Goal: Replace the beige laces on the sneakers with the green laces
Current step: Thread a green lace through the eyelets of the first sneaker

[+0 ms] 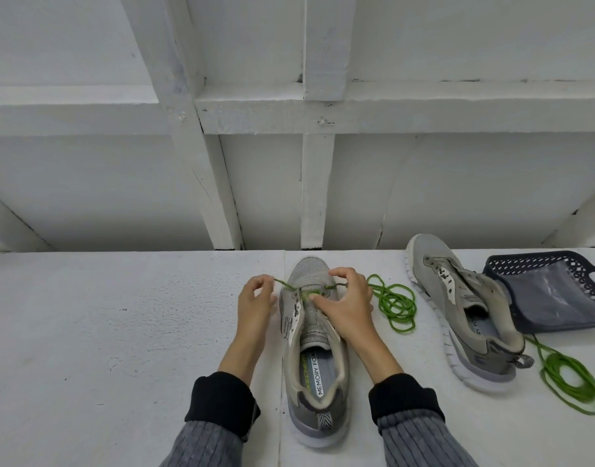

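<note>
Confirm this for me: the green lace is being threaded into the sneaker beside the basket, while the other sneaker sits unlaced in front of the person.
Not quite. The head view shows both hands, left hand and right hand, threading the green lace into the sneaker in front of the person; the sneaker beside the basket sits unlaced next to the basket.

I face a white painted wall [457,183] framed with wooden studs [318,190] and a horizontal beam [424,112]. Below me lies a white, slightly rough tabletop [120,332], evenly lit.
</note>
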Available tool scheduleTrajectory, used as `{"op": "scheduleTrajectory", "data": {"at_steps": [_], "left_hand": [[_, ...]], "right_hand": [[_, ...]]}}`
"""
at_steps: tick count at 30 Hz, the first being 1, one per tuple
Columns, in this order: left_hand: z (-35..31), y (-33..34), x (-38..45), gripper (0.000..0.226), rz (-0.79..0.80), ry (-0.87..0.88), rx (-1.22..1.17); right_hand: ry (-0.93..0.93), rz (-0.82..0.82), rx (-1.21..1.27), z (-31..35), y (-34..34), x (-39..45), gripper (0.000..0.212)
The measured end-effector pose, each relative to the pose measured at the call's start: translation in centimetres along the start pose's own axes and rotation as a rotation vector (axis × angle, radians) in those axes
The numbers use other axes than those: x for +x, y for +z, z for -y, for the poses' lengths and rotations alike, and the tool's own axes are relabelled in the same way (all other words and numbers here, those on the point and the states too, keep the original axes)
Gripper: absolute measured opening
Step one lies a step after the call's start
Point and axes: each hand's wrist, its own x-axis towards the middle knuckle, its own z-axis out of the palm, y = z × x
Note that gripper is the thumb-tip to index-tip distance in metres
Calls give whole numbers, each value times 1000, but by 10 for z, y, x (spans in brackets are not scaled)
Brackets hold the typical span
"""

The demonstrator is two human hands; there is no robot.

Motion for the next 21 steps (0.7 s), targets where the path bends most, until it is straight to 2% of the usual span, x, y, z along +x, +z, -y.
{"op": "scheduleTrajectory", "data": {"at_steps": [3, 6, 8, 9, 11, 13, 15, 18, 21], "left_hand": [[-6, -9, 5, 11, -18, -132, -383], [-12, -15, 5, 12, 1, -146, -507], [-15, -18, 6, 13, -21, -127, -500], [-16, -19, 5, 14, -33, -108, -437], [-16, -25, 2, 13, -27, 27, -126], [-12, -33, -2, 12, 32, 287, 299], [-9, -43, -4, 14, 43, 488, 598], [-7, -57, 5, 14, -58, 520, 701], [-6, -45, 6, 13, 51, 490, 797]], "right_hand": [[66, 51, 125, 0, -7, -17, 59], [84, 139, 180, -1, -8, -36, 71], [42, 85, 175, -5, -4, -48, 57], [39, 36, 189, -7, -3, -54, 46], [56, -54, 237, -8, -3, -60, 25], [2, -129, 204, -9, -5, -62, 9], [-57, -189, 138, -7, -6, -64, 5], [-46, -236, 163, -3, -4, -68, 6], [-32, -263, 219, -2, -4, -70, 9]]}}
